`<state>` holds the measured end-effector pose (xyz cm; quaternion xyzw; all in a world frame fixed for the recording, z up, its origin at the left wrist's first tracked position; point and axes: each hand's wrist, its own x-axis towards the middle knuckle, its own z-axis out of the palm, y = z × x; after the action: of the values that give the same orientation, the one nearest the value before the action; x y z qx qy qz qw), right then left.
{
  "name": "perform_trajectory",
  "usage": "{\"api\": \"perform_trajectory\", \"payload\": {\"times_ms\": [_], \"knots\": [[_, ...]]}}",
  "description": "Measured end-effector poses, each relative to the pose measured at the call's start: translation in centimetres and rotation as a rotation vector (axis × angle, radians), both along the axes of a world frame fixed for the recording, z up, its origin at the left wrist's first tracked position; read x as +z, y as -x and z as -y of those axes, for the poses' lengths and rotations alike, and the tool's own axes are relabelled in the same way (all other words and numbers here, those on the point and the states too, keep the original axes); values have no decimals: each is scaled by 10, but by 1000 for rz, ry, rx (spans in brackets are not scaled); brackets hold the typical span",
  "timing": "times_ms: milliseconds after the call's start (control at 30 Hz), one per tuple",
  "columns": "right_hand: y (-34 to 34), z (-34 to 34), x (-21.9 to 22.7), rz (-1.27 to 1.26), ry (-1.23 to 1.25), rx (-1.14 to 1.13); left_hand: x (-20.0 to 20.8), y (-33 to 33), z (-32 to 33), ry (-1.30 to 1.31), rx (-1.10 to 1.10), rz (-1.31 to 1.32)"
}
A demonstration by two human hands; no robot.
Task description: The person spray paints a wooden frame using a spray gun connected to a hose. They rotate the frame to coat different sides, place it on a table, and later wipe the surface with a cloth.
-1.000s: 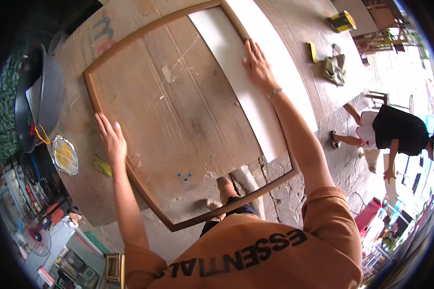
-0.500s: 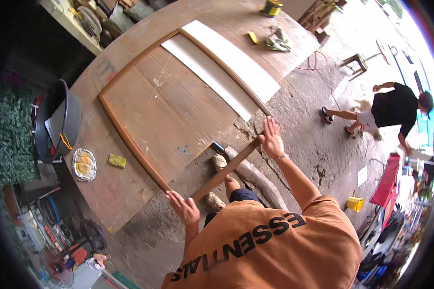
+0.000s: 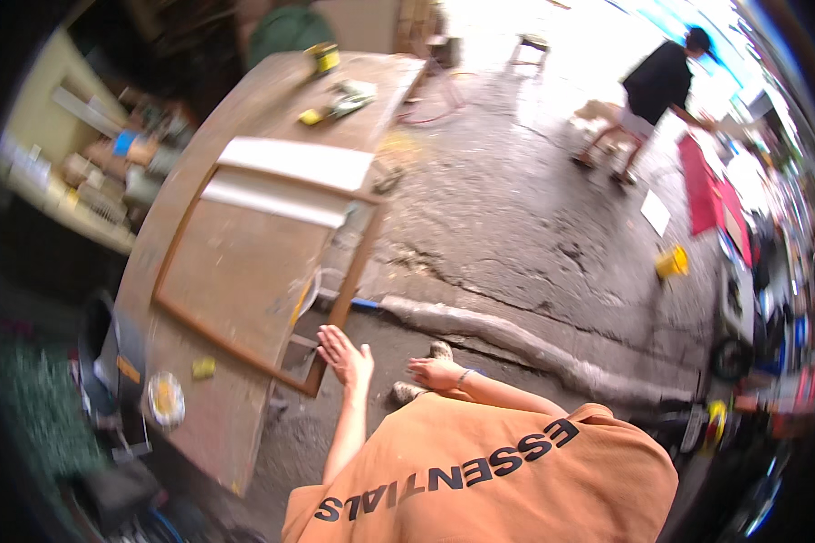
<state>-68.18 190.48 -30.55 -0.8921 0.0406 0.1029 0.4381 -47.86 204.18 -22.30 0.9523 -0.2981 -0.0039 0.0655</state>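
A brown wooden frame (image 3: 357,262) lies on a worn wooden table (image 3: 177,425), its near bar reaching past the table's edge. My left hand (image 3: 346,360) is raised beside the frame's near corner, fingers stretched out and nothing held; whether it touches the wood I cannot tell. My right hand (image 3: 436,373), a bracelet at the wrist, hovers apart from the frame, in front of my body, with its fingers extended and nothing visible in them. A white panel (image 3: 303,163) crosses under the frame's far bar.
On the table are a yellow sponge (image 3: 204,368), a foil dish (image 3: 165,400), a cloth (image 3: 351,98) and a can (image 3: 322,60). A plastic-wrapped roll (image 3: 516,330) lies on the floor. Another person (image 3: 658,86) walks beyond a yellow bucket (image 3: 672,261).
Both hands have come off the frame; the right has drawn back toward my body. My view has turned right, and the frame now appears farther left.
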Motion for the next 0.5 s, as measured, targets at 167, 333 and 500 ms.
{"api": "perform_trajectory", "payload": {"times_ms": [167, 333, 500], "knots": [[214, 95, -11, -611, 102, -855, -16, -15, 100, -69, -259, -29], [380, 97, -13, -390, 27, -1815, -41, 21, 174, -185, -624, -602], [515, 9, -94, -523, -51, -1912, -75, 152, 183, 41, -474, -852]]}}
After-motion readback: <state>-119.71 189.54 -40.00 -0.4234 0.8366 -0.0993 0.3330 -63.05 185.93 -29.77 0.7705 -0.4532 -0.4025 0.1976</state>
